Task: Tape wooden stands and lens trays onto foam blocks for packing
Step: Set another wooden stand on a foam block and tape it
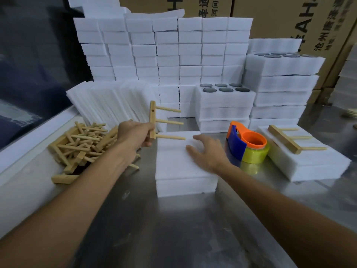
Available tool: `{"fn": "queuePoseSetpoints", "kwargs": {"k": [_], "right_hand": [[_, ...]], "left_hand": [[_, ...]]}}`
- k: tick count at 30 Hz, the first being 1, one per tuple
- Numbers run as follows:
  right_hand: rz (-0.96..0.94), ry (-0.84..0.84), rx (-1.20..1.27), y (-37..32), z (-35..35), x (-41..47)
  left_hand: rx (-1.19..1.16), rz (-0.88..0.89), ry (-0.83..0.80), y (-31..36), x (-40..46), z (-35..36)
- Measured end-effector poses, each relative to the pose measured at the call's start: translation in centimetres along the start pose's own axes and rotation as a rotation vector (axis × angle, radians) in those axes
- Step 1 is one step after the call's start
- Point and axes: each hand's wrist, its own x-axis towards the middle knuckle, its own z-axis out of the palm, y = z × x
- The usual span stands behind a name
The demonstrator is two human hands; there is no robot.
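My left hand [133, 133] grips a wooden stand [163, 121] by its base bar, held upright with three pegs pointing right, above the far left edge of a white foam block [179, 169]. That block lies in the middle of the steel table. My right hand [207, 150] rests flat on the block's right side, fingers spread. A tape dispenser [246, 144], orange and blue with a yellow roll, stands just right of that hand. Further right, another wooden stand [289, 140] lies on a second foam block [316, 165].
A pile of loose wooden stands [81, 146] lies at the left. Foam lens trays [224, 101] with dark lenses are stacked behind, beside taller stacks [280, 84]. A wall of foam blocks [164, 51] and cardboard boxes [289, 18] stand at the back. Foam sheets [108, 101] lean left.
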Motion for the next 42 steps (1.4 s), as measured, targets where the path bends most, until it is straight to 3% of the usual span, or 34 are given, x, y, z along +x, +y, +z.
{"fn": "queuePoseSetpoints", "kwargs": {"k": [4, 6, 12, 16, 20, 26, 33, 42], "right_hand": [[0.024, 0.153, 0.339, -0.3, -0.7, -1.0], [-0.01, 0.131, 0.4, -0.4, -1.1, -1.5], [-0.045, 0.001, 0.327, 0.4, -1.1, -3.4], [-0.159, 0.0, 0.17, 0.4, -0.8, -4.2], [-0.173, 0.029, 0.162, -0.1, -0.8, -4.3], [-0.158, -0.01, 0.141, -1.2, -1.0, -4.1], [-0.125, -0.085, 0.152, -0.5, -2.2, -3.5], [-0.16, -0.103, 0.164, -0.2, -1.9, -3.5]], "left_hand": [[-0.137, -0.131, -0.126, -2.0, -2.0, 1.2], [-0.147, -0.16, -0.142, -2.7, -2.7, 1.7], [-0.035, -0.148, -0.13, -3.5, -3.4, 1.9], [0.207, -0.016, -0.127, -4.0, -3.4, 2.0], [0.387, 0.157, -0.01, -4.9, -3.1, 1.5], [0.12, -0.078, -0.194, -7.1, -4.6, 2.0], [0.307, -0.001, -0.212, -7.2, -5.5, 3.8], [0.287, 0.063, -0.221, -8.2, -4.8, 3.2]]}}
